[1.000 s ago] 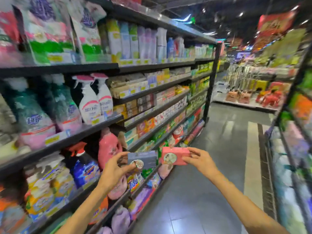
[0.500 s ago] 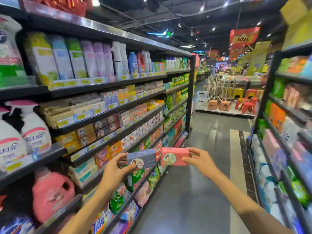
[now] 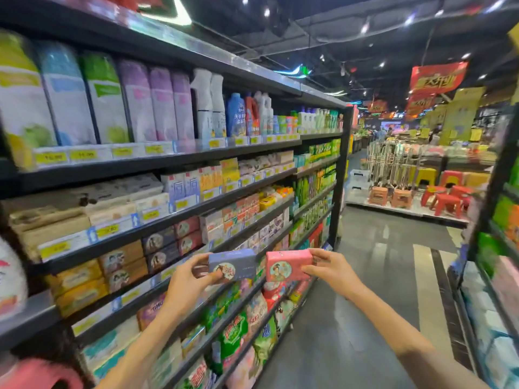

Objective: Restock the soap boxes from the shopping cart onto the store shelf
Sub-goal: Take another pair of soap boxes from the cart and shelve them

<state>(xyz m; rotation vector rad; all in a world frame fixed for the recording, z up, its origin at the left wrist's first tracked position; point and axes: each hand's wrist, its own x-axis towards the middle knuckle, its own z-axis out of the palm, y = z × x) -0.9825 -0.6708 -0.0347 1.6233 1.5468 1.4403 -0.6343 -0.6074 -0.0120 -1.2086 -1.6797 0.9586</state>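
Two soap boxes are sitting in your hands, one in each, held out in front of the store shelf. Your left hand is gripping the blue-grey soap box, thumb across its near face and fingers curled behind its left end. Your right hand is pinching the pink soap box by its right end, thumb on the front and fingers wrapped over the top. The two boxes are hanging side by side, close but apart, each with a round portrait on its face. Just beyond and above your left hand, matching dark and red soap boxes are lying stacked on the shelf. Past your right hand, the grey aisle floor is running toward red plastic stools.
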